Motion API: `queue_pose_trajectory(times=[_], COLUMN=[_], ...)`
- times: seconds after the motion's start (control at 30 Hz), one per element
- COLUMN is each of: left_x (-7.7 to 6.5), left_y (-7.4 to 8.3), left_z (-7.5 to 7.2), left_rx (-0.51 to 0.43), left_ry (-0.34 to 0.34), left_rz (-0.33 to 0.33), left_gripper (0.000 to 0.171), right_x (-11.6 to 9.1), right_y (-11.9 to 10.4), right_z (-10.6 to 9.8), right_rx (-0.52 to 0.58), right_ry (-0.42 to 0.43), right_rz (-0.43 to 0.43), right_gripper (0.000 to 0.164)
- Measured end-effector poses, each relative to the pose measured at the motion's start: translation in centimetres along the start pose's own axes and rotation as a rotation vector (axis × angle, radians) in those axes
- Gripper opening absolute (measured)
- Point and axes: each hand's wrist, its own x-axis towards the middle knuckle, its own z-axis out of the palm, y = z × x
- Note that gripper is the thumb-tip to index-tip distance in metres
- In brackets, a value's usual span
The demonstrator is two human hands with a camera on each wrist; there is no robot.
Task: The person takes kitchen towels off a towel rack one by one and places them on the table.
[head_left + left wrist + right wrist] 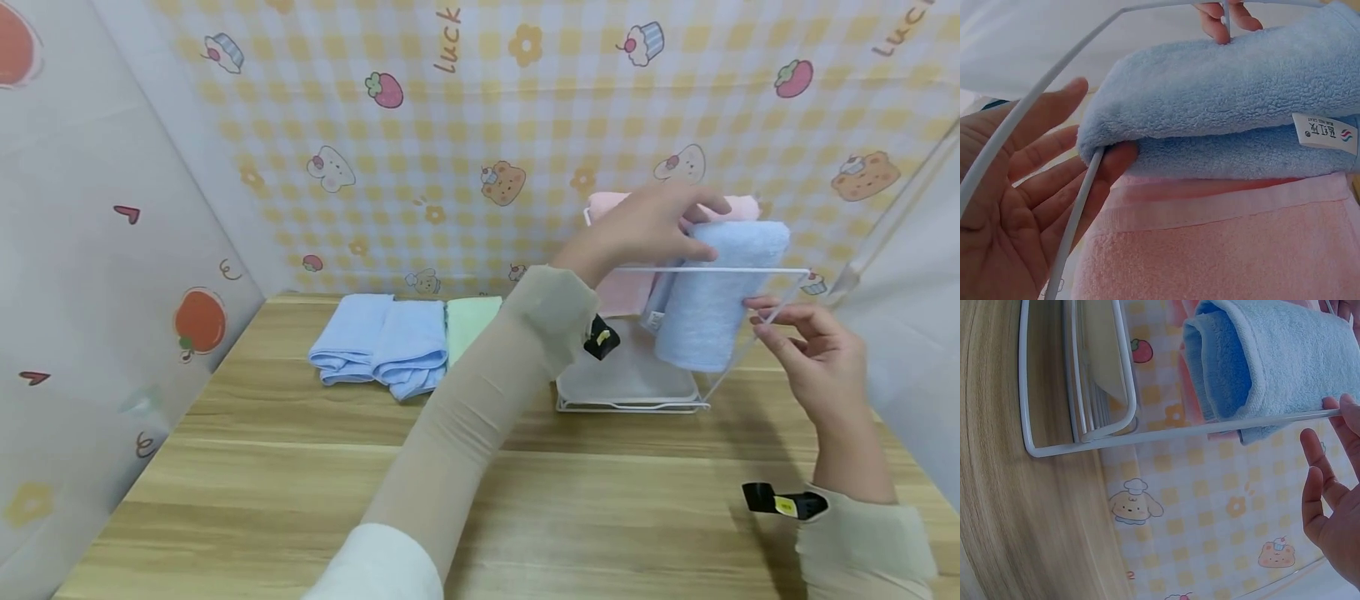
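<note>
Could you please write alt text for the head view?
A person's left hand touches a blue towel draped over a white rack, in front of a pink towel, while the right hand pinches the rack's side. Folded blue towels and a green cloth lie farther left on the table.

Curtained corner; home or staged set, cannot tell. Yellow-checked cartoon-print cloth point(450, 125) hangs behind a light-brown wood-grain table point(300, 500); pale printed sheeting point(90, 292) at left.

Person's wearing snug beige sleeves point(480, 400) on both forearms, with looser wrinkly cuffs point(555, 308) at the wrists — plus a small black clip-on gadget point(759, 497) on each, yellow label point(785, 506) included. White sleeve point(386, 567) peeks out on the left — left hand point(660, 221) and right hand point(828, 358) bare.
</note>
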Motion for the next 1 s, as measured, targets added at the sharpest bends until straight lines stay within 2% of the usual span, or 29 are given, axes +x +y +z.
queue_pose_trajectory(times=[0.13,0.4,0.63,0.73,1.0], left_x=[0.38,0.53,0.43,0.31,0.01], left_y=[-0.12,-0.34,-0.10,-0.01,-0.03], left_z=[0.10,0.08,0.38,0.45,0.47], left_rx=[-0.017,0.045,0.104,0.128,0.167], left_ry=[0.036,0.095,0.145,0.162,0.195], left_rz=[-0.038,-0.031,-0.022,-0.019,0.009], left_gripper=[0.055,0.044,0.039,0.037,0.035], right_x=[-0.01,0.21,0.08,0.11,0.09], right_y=[-0.02,0.05,-0.09,0.01,0.15], right_z=[-0.02,-0.07,-0.19,-0.18,-0.16], right_rx=[-0.050,-0.006,-0.051,-0.010,-0.001], right_ry=[0.016,-0.029,-0.008,-0.024,-0.036], right_rz=[0.014,-0.013,0.012,-0.009,-0.019], right_gripper=[0.006,0.008,0.007,0.008,0.008])
